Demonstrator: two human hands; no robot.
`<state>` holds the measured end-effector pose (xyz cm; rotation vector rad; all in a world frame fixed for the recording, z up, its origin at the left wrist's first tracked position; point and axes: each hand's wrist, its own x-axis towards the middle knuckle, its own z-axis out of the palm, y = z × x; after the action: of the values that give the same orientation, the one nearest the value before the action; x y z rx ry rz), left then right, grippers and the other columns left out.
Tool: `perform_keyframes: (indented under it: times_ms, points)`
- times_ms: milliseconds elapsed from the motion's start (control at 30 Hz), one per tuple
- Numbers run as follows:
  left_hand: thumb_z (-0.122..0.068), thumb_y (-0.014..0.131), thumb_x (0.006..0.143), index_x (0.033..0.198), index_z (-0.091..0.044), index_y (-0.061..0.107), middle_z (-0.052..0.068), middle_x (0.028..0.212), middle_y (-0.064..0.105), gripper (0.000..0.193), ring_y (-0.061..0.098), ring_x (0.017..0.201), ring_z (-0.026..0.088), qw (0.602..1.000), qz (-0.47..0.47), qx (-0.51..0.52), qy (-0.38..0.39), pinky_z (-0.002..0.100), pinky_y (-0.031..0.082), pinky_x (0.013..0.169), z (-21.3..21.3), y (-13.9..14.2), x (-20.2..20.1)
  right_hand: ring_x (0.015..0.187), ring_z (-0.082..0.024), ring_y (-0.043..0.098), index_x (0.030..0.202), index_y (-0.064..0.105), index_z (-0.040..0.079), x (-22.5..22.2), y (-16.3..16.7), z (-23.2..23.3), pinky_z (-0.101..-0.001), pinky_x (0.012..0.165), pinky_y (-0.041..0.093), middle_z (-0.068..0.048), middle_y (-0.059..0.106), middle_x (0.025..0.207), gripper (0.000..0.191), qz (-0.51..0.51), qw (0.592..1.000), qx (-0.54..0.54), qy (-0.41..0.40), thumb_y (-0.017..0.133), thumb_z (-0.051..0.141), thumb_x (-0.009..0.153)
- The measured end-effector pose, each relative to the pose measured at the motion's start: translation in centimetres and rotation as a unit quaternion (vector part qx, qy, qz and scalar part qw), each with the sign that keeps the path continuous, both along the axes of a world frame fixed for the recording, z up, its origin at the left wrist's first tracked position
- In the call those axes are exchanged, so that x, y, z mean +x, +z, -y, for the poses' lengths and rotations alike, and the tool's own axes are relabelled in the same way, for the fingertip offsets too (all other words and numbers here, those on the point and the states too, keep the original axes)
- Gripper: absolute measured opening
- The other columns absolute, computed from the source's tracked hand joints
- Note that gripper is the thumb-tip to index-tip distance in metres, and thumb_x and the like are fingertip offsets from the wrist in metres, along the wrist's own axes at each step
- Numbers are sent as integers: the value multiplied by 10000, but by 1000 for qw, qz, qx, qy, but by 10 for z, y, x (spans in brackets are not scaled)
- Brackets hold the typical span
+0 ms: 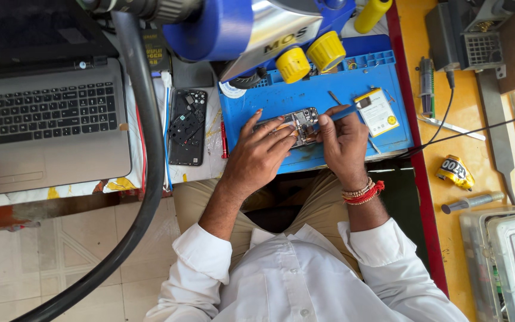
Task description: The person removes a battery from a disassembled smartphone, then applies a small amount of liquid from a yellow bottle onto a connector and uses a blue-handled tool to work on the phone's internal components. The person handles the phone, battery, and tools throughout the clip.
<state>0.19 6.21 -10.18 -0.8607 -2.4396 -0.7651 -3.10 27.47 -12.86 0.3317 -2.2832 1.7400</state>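
Note:
An opened phone point(298, 121) with its circuit board showing lies on a blue work mat point(323, 95). My left hand point(256, 156) rests on the phone's near edge, fingers spread and pressing it down. My right hand point(342, 143) grips a blue-handled tool point(342, 112), whose tip meets the right side of the phone. A phone battery point(377, 112) with a white label lies on the mat just right of the tool. Red and gold bangles circle my right wrist.
A black phone back cover point(186, 126) lies left of the mat, with a grey laptop point(43, 122) beyond it. A thick black hose point(148, 179) curves down the left. Yellow knobs point(310, 56) of a blue machine hang above the mat. Tweezers, a yellow tube point(455, 172) and a charger sit right.

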Motion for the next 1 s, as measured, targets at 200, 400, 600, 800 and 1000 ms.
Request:
perform_keyframes:
  times_ms: [200,400,600,800,1000]
  points:
    - [-53,763,891,1051,-50,713,93,1067,746,168,684,1117,263,997,-29,19,67,496,474,1061,-43,4,12,674,-103,685,1037,582,-21,31,-2,-33,-223,592,546,-88,716,838,157,1,996,-91,-15,693,90,1045]
    - [-3,758,871,1063,-42,664,93,939,744,218,730,847,276,969,87,187,136,392,571,725,-96,-6,21,779,-132,717,1065,599,-41,49,-5,-53,-248,694,601,-119,733,928,189,-14,988,-147,-31,742,77,1025]
    - [-3,771,827,1139,-50,664,60,917,763,334,740,779,203,949,171,207,163,346,593,663,-112,-7,9,809,-131,754,1054,669,-62,58,7,-69,-245,688,601,-124,758,897,156,4,998,-52,-38,748,54,985]
    - [17,767,829,1164,-64,654,28,906,769,363,733,789,161,947,178,217,156,318,590,724,-112,-12,3,761,-129,764,1019,681,-55,53,11,-67,-240,639,604,-126,773,884,127,16,998,-28,-51,744,50,988]
    - [9,783,834,1209,-55,623,25,902,758,412,721,796,160,951,148,225,154,325,579,744,-106,-17,1,814,-132,767,1087,704,-49,47,16,-62,-246,681,628,-127,770,949,178,20,998,-57,-20,766,60,959]
